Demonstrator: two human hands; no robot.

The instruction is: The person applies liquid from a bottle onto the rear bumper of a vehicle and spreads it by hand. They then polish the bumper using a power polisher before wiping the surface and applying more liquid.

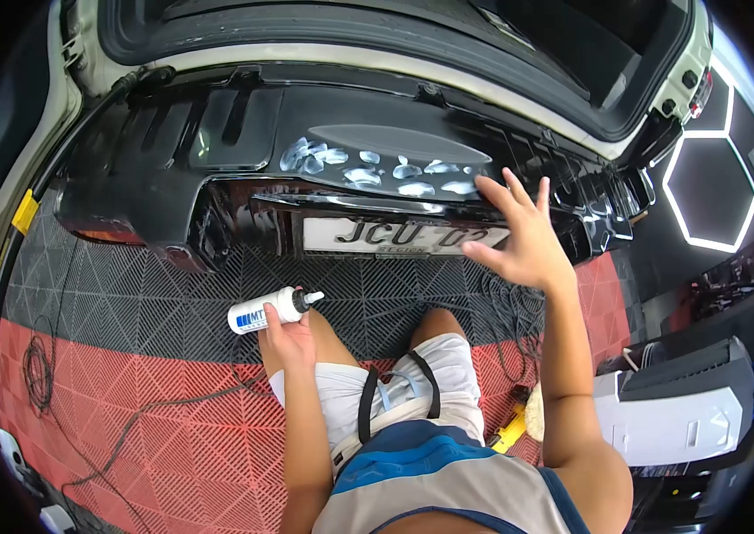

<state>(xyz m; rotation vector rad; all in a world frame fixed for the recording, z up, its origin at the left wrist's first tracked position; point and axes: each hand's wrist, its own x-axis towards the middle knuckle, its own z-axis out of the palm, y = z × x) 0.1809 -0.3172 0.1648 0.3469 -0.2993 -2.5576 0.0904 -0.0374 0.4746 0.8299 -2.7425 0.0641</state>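
Note:
My left hand [290,336] is wrapped round a white squeeze bottle [257,311] with blue lettering and a dark collar, its nozzle pointing right. Fingers spread, my right hand [524,236] is over the right part of the black car bumper [243,116]. One fingertip is at the right end of the white smears [363,176]; whether it touches cannot be made out. Several such smears of a white substance lie along the bumper's upper ledge. Below them is a license plate [350,236], its right end partly behind my right hand.
Above the bumper the car's cargo area [377,44] stands open. Black and red floor tiles [208,427] carry loose cables [163,402]. A yellow tool [510,430] with a fluffy pad lies right of my legs. Farther right is a white and grey case [679,418].

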